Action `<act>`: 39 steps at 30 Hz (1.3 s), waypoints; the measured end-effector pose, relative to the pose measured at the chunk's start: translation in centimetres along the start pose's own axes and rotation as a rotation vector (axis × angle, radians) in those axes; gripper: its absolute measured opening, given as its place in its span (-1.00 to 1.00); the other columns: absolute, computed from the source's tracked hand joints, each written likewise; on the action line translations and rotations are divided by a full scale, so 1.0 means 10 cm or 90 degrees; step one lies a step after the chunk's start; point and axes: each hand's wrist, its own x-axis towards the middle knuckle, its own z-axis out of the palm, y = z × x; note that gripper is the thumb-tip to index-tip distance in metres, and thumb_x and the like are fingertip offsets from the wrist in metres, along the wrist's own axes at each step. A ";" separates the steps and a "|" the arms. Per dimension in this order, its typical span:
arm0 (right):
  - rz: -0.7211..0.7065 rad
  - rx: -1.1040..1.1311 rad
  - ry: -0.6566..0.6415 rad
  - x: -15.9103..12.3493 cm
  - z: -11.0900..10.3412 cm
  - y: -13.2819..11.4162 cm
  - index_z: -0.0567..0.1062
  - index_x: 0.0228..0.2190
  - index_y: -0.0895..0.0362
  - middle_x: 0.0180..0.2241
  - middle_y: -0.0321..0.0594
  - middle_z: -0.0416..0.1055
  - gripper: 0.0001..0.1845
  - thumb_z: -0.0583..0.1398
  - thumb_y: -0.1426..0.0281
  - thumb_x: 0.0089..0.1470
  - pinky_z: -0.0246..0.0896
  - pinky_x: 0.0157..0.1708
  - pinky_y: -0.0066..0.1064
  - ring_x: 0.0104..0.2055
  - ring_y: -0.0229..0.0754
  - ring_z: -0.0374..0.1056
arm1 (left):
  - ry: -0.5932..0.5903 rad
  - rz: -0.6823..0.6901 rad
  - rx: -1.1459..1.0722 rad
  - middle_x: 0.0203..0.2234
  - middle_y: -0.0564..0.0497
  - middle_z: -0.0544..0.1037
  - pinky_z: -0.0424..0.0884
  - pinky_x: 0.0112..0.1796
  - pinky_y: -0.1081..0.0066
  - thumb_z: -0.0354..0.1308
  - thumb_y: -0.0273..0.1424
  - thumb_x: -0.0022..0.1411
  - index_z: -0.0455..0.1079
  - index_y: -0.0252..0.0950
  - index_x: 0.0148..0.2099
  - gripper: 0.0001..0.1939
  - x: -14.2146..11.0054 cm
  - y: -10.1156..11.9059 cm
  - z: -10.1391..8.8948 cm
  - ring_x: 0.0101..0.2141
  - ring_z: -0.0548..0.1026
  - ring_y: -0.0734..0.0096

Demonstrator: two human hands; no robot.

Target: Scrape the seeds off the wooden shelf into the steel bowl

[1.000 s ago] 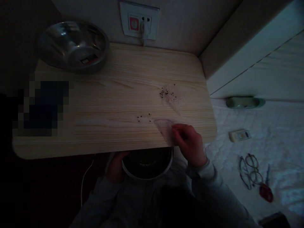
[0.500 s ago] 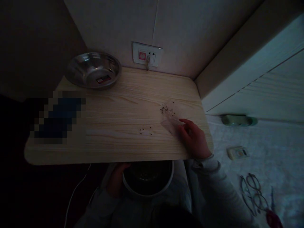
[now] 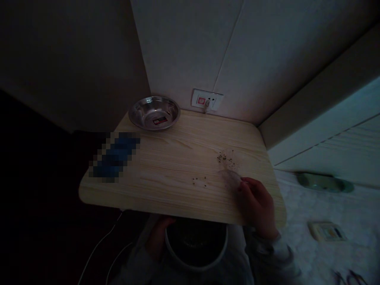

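Observation:
In dim light my right hand (image 3: 257, 204) rests on the right part of a pale wooden table (image 3: 166, 174), its fingers pinched on a small clear plastic piece (image 3: 232, 179). Just beyond that piece lies a cluster of small dark seeds (image 3: 225, 158). A smaller scatter of seeds (image 3: 199, 181) lies to its left. Below the table's near edge my left hand (image 3: 157, 237) grips the rim of a white bowl (image 3: 196, 247) with dark contents, held over my lap.
A steel bowl (image 3: 154, 113) sits at the table's far left corner, below a wall socket (image 3: 206, 99) with a plug in it. A blurred dark object (image 3: 114, 158) lies on the table's left. A bed surface to the right holds a green case (image 3: 325, 183) and a small remote (image 3: 326, 231).
My view has tilted up and back, so the table looks smaller and further away. My right hand has carried the clear piece from the near edge up towards the larger seed cluster.

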 end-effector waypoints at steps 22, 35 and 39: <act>0.048 0.295 0.081 -0.10 0.15 0.09 0.35 -0.36 0.13 -0.63 -0.43 0.29 -0.65 0.14 0.14 -0.13 -0.02 -0.68 -0.53 -0.67 -0.40 0.08 | -0.166 -0.140 0.090 -0.75 0.03 0.45 0.32 -0.44 0.35 0.04 -0.49 -0.16 0.40 -0.32 -0.59 -0.89 -0.19 -0.04 -0.18 -0.56 0.45 0.27; 0.031 0.253 0.037 -0.08 0.17 0.01 0.32 -0.14 0.19 -0.17 -0.17 0.32 -0.68 0.07 0.29 0.08 0.28 -0.27 -0.26 -0.22 -0.22 0.31 | -0.187 0.007 0.039 -0.77 0.01 0.45 0.37 -0.53 0.38 0.04 -0.46 -0.05 0.37 -0.34 -0.54 -0.88 -0.93 -0.04 -0.49 -0.56 0.48 0.29; 0.001 0.239 0.019 -0.11 0.15 -0.03 0.32 -0.13 0.18 -0.14 -0.16 0.31 -0.67 0.07 0.30 0.07 0.27 -0.23 -0.23 -0.19 -0.20 0.30 | -0.129 0.153 -0.038 -0.66 0.01 0.49 0.38 -0.50 0.39 0.06 -0.47 -0.05 0.35 -0.32 -0.52 -0.93 -0.98 0.20 -0.52 -0.55 0.47 0.34</act>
